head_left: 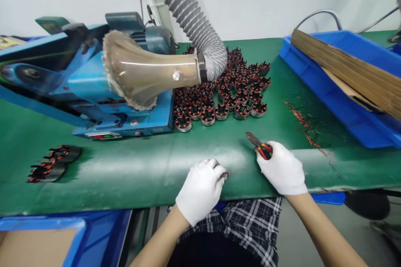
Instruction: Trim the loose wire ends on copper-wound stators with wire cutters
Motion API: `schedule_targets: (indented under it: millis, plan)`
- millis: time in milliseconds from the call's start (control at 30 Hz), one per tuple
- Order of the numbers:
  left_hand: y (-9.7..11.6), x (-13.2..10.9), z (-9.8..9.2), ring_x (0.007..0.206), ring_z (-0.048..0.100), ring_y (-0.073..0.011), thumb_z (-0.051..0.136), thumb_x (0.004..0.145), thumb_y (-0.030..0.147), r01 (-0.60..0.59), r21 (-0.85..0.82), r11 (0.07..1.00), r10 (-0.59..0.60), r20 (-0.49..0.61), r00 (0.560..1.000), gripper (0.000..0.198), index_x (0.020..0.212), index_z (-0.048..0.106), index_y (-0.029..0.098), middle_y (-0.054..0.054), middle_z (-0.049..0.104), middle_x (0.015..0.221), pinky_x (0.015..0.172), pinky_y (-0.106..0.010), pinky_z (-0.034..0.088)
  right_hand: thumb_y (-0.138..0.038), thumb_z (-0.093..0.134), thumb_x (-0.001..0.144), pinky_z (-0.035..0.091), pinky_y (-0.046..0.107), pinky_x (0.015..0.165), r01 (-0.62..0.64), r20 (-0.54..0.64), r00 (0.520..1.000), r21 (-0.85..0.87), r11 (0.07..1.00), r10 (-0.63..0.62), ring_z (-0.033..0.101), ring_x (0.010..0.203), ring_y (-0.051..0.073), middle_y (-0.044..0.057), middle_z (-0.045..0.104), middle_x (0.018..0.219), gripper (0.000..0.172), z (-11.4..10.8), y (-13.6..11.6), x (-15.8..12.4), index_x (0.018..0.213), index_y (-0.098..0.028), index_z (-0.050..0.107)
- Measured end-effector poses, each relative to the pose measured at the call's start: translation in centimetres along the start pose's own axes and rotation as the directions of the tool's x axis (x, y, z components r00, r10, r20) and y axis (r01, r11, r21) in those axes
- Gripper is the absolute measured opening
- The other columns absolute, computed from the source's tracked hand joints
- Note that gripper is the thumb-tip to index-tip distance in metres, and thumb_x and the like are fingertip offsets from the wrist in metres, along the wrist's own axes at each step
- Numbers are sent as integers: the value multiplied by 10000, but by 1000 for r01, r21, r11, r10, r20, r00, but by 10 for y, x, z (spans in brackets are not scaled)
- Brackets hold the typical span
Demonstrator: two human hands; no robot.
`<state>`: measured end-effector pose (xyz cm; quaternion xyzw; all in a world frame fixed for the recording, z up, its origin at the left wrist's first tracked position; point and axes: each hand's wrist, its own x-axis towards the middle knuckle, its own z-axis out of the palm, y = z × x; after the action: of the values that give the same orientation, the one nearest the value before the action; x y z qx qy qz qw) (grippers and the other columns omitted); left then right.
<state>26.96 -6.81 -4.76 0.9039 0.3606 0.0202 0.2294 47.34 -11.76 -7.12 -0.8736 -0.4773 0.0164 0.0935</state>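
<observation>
In a white glove, my left hand [201,187] hovers at the front of the green table with its fingers curled together. A small reddish bit peeks out at the fingertips, but what they hold is mostly hidden. My right hand [282,169], also gloved, grips diagonal cutters [257,142] by their red and yellow handles, the jaws pointing up and left. Beyond the hands stand many copper-wound motor stators [207,117] in a cluster, the nearest ones in a loose row. Two more stators [54,172] lie apart at the left.
A blue belt machine [125,123] with a hood [150,69] and grey flexible duct [194,21] occupies the left back. Copper wire scraps [302,121] litter the right side, beside a blue tray [347,121] holding cardboard [351,73]. Another blue bin [79,233] sits below the front edge.
</observation>
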Motion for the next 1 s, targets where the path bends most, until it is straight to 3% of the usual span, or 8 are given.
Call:
schedule_targets:
  millis: [100, 200, 233, 300, 533, 833, 900, 1000]
  plan:
    - [0, -1, 1, 799, 487, -189, 403, 881, 223, 8, 9, 1000, -8, -10, 1000, 169, 886, 572, 229, -19, 528, 858, 699, -315, 376, -288, 431, 748, 432, 320, 674, -153, 231, 971, 372, 915, 68, 564, 754, 217, 78, 598, 891, 330, -15, 3, -28, 1041, -163, 516]
    - [1, -2, 2, 794, 478, -189, 388, 886, 229, 12, 17, 1000, -12, -15, 1000, 173, 890, 560, 226, -21, 519, 860, 703, -318, 368, -391, 459, 733, 459, 324, 677, -361, 630, 765, 590, 722, -133, 564, 700, 211, 50, 606, 774, 351, -28, 5, -57, 979, -157, 547]
    - [1, -3, 2, 793, 476, -189, 385, 886, 230, 13, 19, 1000, -13, -18, 1000, 171, 889, 556, 225, -20, 516, 860, 703, -318, 367, -409, 467, 734, 464, 329, 686, -400, 695, 688, 602, 691, -208, 565, 697, 214, 48, 609, 759, 344, -31, 3, -65, 953, -159, 559]
    - [1, -3, 2, 799, 473, -190, 383, 885, 231, 16, 22, 1000, -16, -16, 1000, 167, 891, 550, 227, -19, 513, 866, 707, -318, 368, -404, 463, 759, 460, 341, 722, -380, 725, 620, 613, 693, -300, 565, 710, 219, 50, 618, 758, 302, -33, -2, -74, 912, -169, 574]
    - [0, -2, 1, 797, 473, -195, 411, 866, 220, 36, 50, 998, -36, -3, 999, 148, 913, 549, 239, -17, 515, 880, 697, -319, 383, -368, 431, 819, 437, 336, 772, -218, 670, 665, 597, 772, -330, 560, 815, 229, 71, 619, 858, 241, -22, -19, -74, 880, -175, 562]
    - [-1, -5, 2, 805, 487, -201, 421, 862, 221, -12, 68, 998, 12, 4, 1000, 137, 883, 553, 245, -10, 520, 853, 680, -326, 387, -390, 445, 842, 412, 288, 756, -439, 642, 735, 696, 568, -218, 523, 795, 195, 18, 588, 788, 239, -8, -24, -85, 822, -172, 540]
    - [-5, 0, 1, 807, 497, -197, 430, 858, 213, -29, 45, 999, 29, -12, 999, 135, 880, 559, 245, -7, 533, 850, 689, -323, 397, -396, 491, 826, 415, 289, 752, -524, 669, 715, 705, 478, -203, 528, 779, 185, 9, 573, 772, 228, -10, -22, -86, 809, -173, 536]
    - [-17, 15, -5, 831, 516, -193, 441, 857, 207, -88, 26, 996, 91, -147, 985, 130, 902, 560, 234, -13, 554, 882, 714, -321, 416, -375, 569, 796, 449, 316, 716, -723, 734, 575, 662, 197, -360, 572, 711, 172, 4, 580, 740, 206, -12, -26, -87, 848, -177, 542]
